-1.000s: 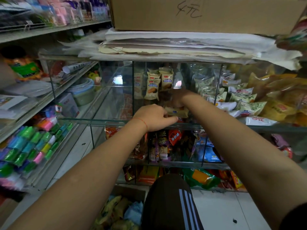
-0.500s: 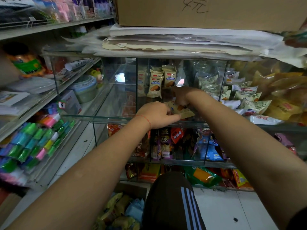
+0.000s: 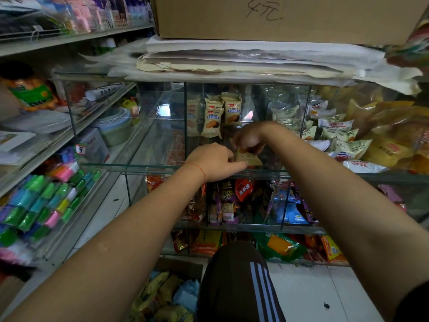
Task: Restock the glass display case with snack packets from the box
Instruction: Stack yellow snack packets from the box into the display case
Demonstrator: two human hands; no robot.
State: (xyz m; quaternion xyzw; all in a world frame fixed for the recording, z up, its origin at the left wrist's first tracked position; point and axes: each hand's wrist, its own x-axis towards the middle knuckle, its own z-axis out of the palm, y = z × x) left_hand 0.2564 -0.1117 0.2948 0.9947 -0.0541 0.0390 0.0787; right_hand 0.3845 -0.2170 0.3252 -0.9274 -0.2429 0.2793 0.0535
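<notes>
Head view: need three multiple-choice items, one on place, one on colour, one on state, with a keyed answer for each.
1. Where is the cream biscuit packet that both hands handle?
A. In the cardboard box on the floor
B. In the middle compartment of the glass display case, top tier
C. On the left wire shelf

2. What colour is the thread on the left wrist?
A. Red
B. Blue
C. White

3. What is the right hand doing?
A. Hanging idle
B. Flat on the glass
C. Pinching the packet from above

Answers: 1 B, the packet lies low behind the front glass edge, before the standing packets; 2 A, a red thread shows behind the left hand; 3 C, its fingers curl down onto the packet.
</notes>
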